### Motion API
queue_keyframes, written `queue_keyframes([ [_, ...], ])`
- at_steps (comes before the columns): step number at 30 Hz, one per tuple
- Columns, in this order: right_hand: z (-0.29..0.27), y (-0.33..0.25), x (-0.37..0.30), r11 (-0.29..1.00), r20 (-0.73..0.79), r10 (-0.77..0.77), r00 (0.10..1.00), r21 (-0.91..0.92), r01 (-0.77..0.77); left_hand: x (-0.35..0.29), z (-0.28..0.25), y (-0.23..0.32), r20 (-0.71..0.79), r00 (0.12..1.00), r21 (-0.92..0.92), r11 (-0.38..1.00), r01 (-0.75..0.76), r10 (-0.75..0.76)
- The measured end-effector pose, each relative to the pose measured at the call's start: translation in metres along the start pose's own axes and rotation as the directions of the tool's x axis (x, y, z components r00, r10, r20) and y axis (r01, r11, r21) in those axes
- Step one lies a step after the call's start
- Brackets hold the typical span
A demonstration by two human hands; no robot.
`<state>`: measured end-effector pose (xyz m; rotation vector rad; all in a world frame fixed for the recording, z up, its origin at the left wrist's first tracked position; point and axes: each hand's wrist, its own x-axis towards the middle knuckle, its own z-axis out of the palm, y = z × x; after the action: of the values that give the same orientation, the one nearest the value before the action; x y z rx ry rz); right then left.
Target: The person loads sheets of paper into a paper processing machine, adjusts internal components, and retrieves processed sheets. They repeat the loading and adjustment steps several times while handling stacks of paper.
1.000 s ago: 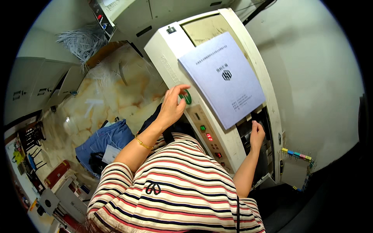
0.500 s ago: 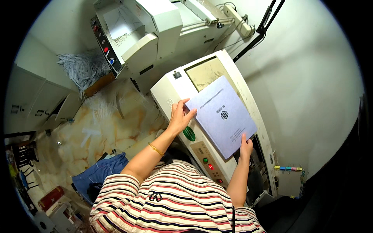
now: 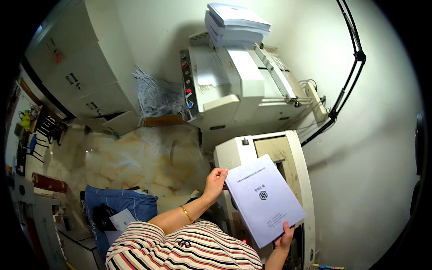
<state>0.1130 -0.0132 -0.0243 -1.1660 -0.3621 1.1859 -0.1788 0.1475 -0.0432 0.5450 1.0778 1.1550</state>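
A bound book (image 3: 266, 198) with a pale lavender cover and dark print is held between my two hands, above the white binding machine (image 3: 231, 150). Its spine side faces left and it lies slightly tilted clockwise. My left hand (image 3: 216, 183), below a gold bracelet, pinches the upper left corner. On the lower right edge, my right hand (image 3: 284, 236) grips the book with the thumb on top of the cover and the fingers underneath, hidden. Most of the machine's control panel is covered by the book and my arms.
Behind stands a paper cutter (image 3: 252, 83) bearing a stack of books (image 3: 236, 24). Shredded paper strips (image 3: 159, 99) fill a box beside it. White cabinets (image 3: 76, 67) line the left wall. A black jointed lamp arm (image 3: 353, 67) rises at the right. Blue cloth (image 3: 96, 200) lies at left.
The view has tilted up toward the cutter, bringing its book stack into sight. Both hands still hold the book, now raised off the machine; my left fingers have closed on its corner.
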Motion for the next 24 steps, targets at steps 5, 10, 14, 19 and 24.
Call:
queue_keyframes([
  [5,0.080,-0.030,0.031,0.989,0.146,-0.149,0.978,0.046,0.144,0.013,0.010,0.107,0.154,0.955,-0.145,0.962,-0.230,0.252],
  [10,0.245,-0.081,0.087,0.973,0.216,-0.173,0.961,0.190,0.132,0.033,-0.006,0.219,0.265,0.804,-0.193,0.846,-0.496,0.532],
  [14,0.374,-0.121,0.167,0.923,0.333,-0.372,0.866,0.226,0.310,0.071,-0.090,0.227,0.203,0.832,-0.067,0.855,-0.514,0.516],
  [19,0.490,-0.168,0.336,0.879,0.494,-0.421,0.761,0.429,0.209,0.091,-0.231,0.205,-0.045,0.904,0.158,0.896,-0.414,0.426],
  [24,0.579,-0.146,0.433,0.917,0.258,-0.374,0.891,0.248,0.314,0.075,-0.326,0.189,-0.301,0.828,0.315,0.869,-0.382,0.473],
])
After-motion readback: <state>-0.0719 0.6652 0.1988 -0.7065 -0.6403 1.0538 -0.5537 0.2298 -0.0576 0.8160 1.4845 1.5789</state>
